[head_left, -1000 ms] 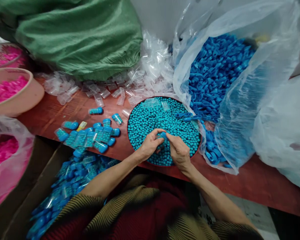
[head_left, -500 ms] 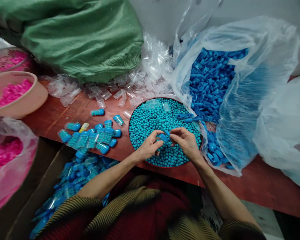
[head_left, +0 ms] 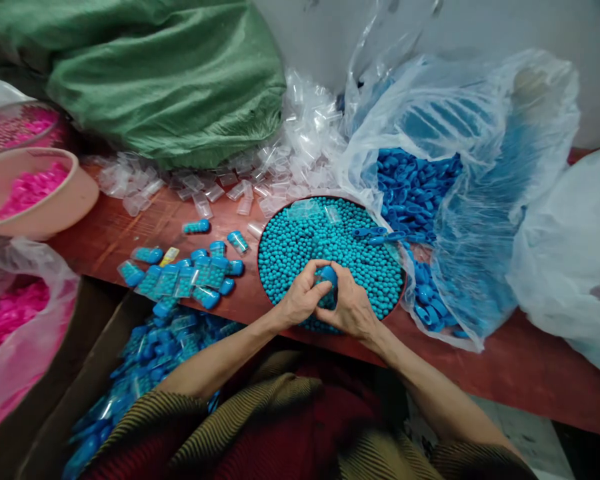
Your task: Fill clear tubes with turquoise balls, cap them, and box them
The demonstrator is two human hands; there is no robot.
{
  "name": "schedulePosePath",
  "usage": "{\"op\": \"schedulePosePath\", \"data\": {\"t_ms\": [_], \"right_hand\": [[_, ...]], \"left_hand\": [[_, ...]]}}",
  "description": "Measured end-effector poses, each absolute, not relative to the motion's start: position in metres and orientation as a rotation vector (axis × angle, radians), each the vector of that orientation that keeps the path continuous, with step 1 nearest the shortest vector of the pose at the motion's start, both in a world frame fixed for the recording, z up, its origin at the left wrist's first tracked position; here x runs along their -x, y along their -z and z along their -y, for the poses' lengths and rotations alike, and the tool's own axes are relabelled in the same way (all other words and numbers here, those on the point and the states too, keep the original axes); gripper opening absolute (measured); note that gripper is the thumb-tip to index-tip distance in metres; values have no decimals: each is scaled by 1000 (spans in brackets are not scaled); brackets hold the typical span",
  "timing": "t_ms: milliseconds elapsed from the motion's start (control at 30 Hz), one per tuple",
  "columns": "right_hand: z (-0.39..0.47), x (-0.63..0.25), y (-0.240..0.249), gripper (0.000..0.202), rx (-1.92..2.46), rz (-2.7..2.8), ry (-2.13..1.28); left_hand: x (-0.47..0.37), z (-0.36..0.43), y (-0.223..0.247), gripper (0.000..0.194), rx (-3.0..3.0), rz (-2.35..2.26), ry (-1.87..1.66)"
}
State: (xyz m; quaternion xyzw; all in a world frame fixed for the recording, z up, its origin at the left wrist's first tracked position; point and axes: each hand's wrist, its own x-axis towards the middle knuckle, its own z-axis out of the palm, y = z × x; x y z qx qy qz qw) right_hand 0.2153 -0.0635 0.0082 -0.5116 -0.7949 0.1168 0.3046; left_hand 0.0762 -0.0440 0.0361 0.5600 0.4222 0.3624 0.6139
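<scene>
My left hand (head_left: 300,295) and my right hand (head_left: 351,305) meet over a round tray (head_left: 258,272) full of turquoise beads (head_left: 295,243). Between them they grip a small bottle with a blue cap (head_left: 327,275); its body is largely covered by my fingers. Fingers of both hands are closed around it, thumbs pressing from the near side. A few blue spoon-shaped pieces (head_left: 380,237) lie across the tray's right side. Filled bead bottles with blue caps (head_left: 210,272) are heaped on the red table (head_left: 100,233), left of my left hand.
Clear empty bottles (head_left: 300,160) are piled behind the tray, beside a green sack (head_left: 170,87). On the right, a plastic bag (head_left: 480,267) holds blue pieces (head_left: 415,190). Pink parts fill a tub (head_left: 75,193) at far left. More filled bottles (head_left: 155,360) lie below the table edge.
My right hand has moved left against my left hand, and its fingers now wrap the bottle and blue cap. The mouth of the bag of blue pieces has sagged lower.
</scene>
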Motion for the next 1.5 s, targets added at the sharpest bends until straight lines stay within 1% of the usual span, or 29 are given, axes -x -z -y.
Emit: {"op": "schedulePosePath", "data": {"t_ms": [167, 300, 367, 433, 533, 567, 600, 667, 733, 867, 933, 1033, 1133, 1233, 1333, 1400, 1500], "right_hand": [[64, -211, 6, 82, 1302, 2058, -275], [70, -196, -3, 79, 1408, 2168, -331], [72, -192, -11, 75, 1404, 2291, -357], [69, -196, -16, 65, 1370, 2381, -366], [49, -223, -18, 37, 1451, 2306, -273], [37, -236, -17, 31, 1510, 2245, -205], [25, -250, -17, 29, 1572, 2189, -115], [-2, -273, -16, 31, 1658, 2174, 27], [-27, -289, -16, 31, 1769, 2195, 130], [-47, -289, -14, 26, 1858, 2353, 233], [-41, -282, -11, 25, 1840, 2394, 235], [-22, -270, -5, 22, 1847, 2413, 229], [-6, -264, 1, 25, 1864, 2436, 213], [-1, -265, 6, 33, 1886, 2446, 131], [-4, -273, 4, 33, 1908, 2333, -20], [-4, -276, 0, 33, 1824, 2223, -107], [5, -270, -6, 35, 1586, 2151, -245]], "left_hand": [[-82, 51, -37, 27, -1178, -1042, -837], [-70, 51, -35, 23, -1401, -1210, -774], [-52, 49, -37, 26, -1569, -1311, -711], [-27, 46, -40, 32, -1711, -1466, -638], [12, 40, -46, 39, -1893, -1791, -528], [21, 38, -47, 40, -1958, -1909, -493], [28, 37, -47, 41, -2022, -2022, -462], [28, 35, -46, 40, -2135, -2165, -439], [13, 33, -43, 37, -2215, -2134, -470], [-41, 26, -30, 31, -2201, -1801, -500], [-63, 20, -24, 29, -2137, -1697, -474], [-84, 13, -16, 30, -2102, -1666, -430], [-92, 10, -13, 28, -2110, -1707, -392], [-94, 9, -11, 24, -2115, -1731, -377], [-90, 9, -11, 20, -2126, -1687, -425], [-85, 9, -11, 18, -2153, -1623, -461], [-80, 9, -12, 20, -2163, -1559, -421]]}}
